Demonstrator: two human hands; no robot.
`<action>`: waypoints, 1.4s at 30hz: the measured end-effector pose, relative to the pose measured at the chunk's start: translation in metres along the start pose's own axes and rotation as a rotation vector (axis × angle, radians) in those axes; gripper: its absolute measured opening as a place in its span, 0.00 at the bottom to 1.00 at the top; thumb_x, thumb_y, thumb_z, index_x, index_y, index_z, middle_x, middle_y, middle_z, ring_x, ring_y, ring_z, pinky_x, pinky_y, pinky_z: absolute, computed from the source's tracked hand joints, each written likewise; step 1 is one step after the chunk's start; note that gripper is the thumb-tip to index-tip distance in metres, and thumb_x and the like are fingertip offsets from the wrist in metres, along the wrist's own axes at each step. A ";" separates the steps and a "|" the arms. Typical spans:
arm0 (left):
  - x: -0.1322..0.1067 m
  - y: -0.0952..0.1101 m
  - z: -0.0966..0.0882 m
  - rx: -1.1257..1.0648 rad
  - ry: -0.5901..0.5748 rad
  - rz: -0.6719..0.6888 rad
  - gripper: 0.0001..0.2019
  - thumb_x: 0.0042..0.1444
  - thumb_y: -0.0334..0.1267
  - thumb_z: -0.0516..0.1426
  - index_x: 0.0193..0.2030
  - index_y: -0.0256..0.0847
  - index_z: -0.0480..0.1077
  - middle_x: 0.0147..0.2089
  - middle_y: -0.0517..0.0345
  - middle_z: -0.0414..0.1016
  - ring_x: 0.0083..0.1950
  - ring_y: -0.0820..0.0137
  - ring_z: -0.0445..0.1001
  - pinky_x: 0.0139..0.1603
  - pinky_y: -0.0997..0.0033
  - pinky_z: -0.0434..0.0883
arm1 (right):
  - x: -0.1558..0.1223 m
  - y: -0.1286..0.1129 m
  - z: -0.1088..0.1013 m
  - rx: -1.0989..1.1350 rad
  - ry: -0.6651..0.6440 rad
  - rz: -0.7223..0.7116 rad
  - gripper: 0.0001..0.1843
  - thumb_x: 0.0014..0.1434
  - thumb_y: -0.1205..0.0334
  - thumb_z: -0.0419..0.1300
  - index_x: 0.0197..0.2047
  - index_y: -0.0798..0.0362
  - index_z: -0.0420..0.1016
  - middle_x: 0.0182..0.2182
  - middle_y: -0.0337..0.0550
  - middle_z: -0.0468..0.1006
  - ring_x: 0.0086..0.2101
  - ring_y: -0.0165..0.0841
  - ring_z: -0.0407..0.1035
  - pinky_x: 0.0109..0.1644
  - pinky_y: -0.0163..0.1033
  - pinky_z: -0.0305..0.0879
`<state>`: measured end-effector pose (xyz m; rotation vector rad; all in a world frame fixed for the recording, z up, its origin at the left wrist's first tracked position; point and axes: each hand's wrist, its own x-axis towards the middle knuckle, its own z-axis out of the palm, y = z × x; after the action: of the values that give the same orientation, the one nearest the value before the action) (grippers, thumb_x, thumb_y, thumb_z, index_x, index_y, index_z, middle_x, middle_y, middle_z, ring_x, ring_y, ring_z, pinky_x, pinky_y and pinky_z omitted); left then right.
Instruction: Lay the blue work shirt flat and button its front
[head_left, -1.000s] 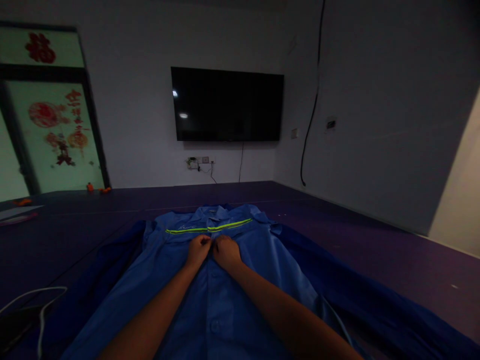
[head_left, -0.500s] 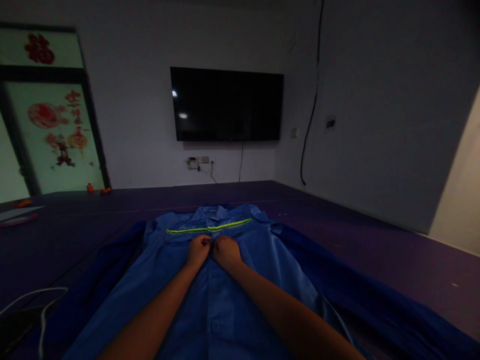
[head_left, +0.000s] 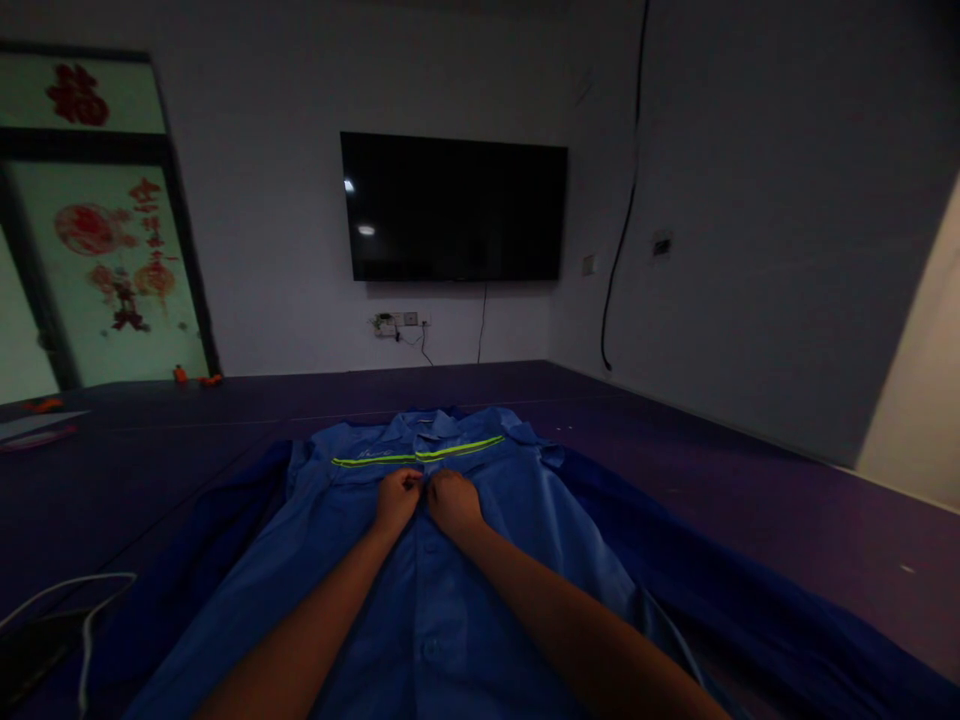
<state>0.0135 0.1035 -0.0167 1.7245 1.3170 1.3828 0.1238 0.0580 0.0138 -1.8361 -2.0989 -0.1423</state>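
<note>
A blue work shirt (head_left: 517, 520) with darker blue sleeves lies spread out front side up, its collar (head_left: 424, 427) pointing away from me. Yellow-green stripes (head_left: 461, 450) cross its chest. Both hands meet at the front placket just below the stripes. My left hand (head_left: 398, 498) pinches the placket edge from the left, fingers curled. Close beside it, my right hand (head_left: 453, 500) is closed on the same part of the placket, its fingertips mostly hidden. Lower on the placket, buttons (head_left: 430, 648) show. Whatever button lies between the fingertips is too small and dark to make out.
The shirt rests on a dark purple surface (head_left: 750, 480). At the left are a white cable (head_left: 86, 640) and a dark object (head_left: 37, 650) beneath it. Small orange items (head_left: 180, 374) stand near the door (head_left: 112, 270). A television (head_left: 454, 208) hangs on the far wall.
Almost nothing differs; both hands stay at the same spot on the placket, with at most a slight shift of the fingers.
</note>
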 end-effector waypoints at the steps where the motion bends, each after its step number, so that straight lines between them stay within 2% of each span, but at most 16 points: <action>1: 0.000 0.000 0.000 0.003 0.002 -0.002 0.08 0.45 0.29 0.53 0.32 0.35 0.73 0.33 0.52 0.77 0.34 0.69 0.74 0.36 0.71 0.69 | 0.000 0.000 0.001 0.002 0.001 0.003 0.14 0.57 0.64 0.48 0.40 0.58 0.72 0.40 0.52 0.74 0.42 0.38 0.67 0.44 0.38 0.59; 11: -0.001 0.006 -0.001 0.028 -0.005 0.000 0.09 0.45 0.28 0.53 0.31 0.35 0.73 0.32 0.53 0.76 0.33 0.69 0.74 0.36 0.71 0.69 | 0.002 0.005 0.005 0.025 0.018 0.014 0.13 0.57 0.62 0.49 0.39 0.57 0.72 0.39 0.50 0.74 0.41 0.37 0.68 0.44 0.37 0.59; 29: 0.000 0.003 0.000 -0.019 -0.023 0.078 0.09 0.43 0.29 0.53 0.30 0.35 0.73 0.30 0.54 0.76 0.31 0.70 0.73 0.35 0.71 0.69 | 0.002 0.004 0.003 -0.008 0.018 0.021 0.14 0.57 0.65 0.47 0.38 0.57 0.73 0.38 0.51 0.75 0.39 0.38 0.69 0.40 0.38 0.61; 42: 0.001 0.004 -0.001 -0.118 -0.004 0.037 0.08 0.42 0.32 0.54 0.30 0.34 0.74 0.29 0.54 0.76 0.31 0.69 0.73 0.35 0.71 0.69 | 0.005 0.006 0.005 0.007 0.008 0.022 0.13 0.58 0.62 0.49 0.37 0.56 0.73 0.38 0.50 0.75 0.39 0.37 0.69 0.40 0.36 0.61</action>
<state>0.0135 0.1025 -0.0124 1.6795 1.1824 1.4479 0.1283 0.0647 0.0096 -1.8507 -2.0711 -0.1365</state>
